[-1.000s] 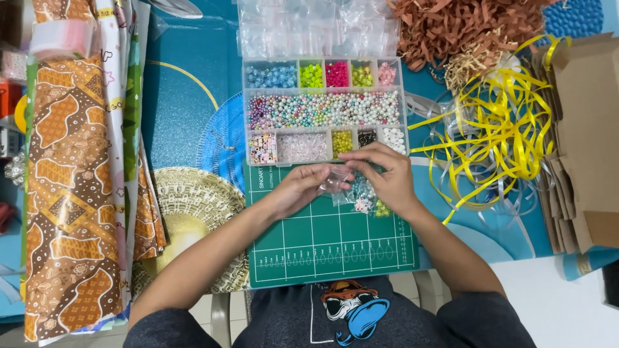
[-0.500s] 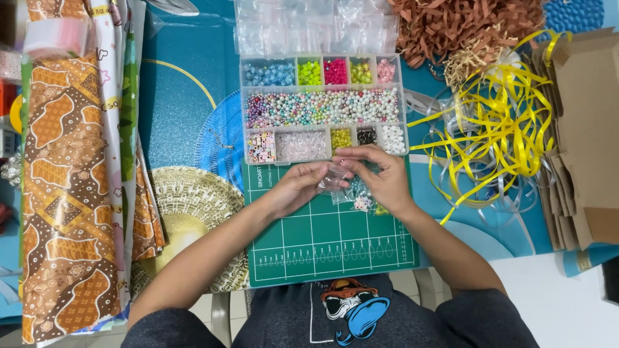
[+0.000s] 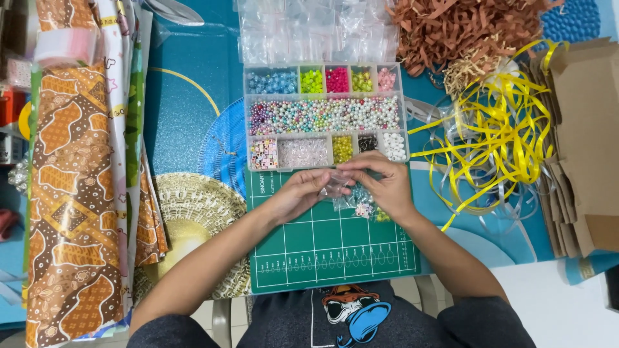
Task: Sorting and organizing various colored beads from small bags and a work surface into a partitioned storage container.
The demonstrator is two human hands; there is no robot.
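My left hand (image 3: 298, 193) and my right hand (image 3: 382, 183) meet over the top of a green cutting mat (image 3: 329, 241). Both pinch a small clear plastic bag (image 3: 336, 185) between their fingertips. Just below the right hand lie a few more small clear bags with beads (image 3: 363, 205) on the mat. Directly beyond the hands stands a clear compartment box of beads (image 3: 324, 116), with blue, green, pink and pastel pearl beads in separate sections.
Empty clear bags (image 3: 316, 31) lie behind the box. Rolled patterned wrapping paper (image 3: 71, 174) fills the left side. Brown shredded paper (image 3: 464, 26), tangled yellow ribbon (image 3: 500, 129) and flat cardboard boxes (image 3: 590, 135) sit at the right. A woven round mat (image 3: 193, 212) lies left of the cutting mat.
Both hands stay together on the small bag; the fingers shift only slightly. The camera view has drifted a little.
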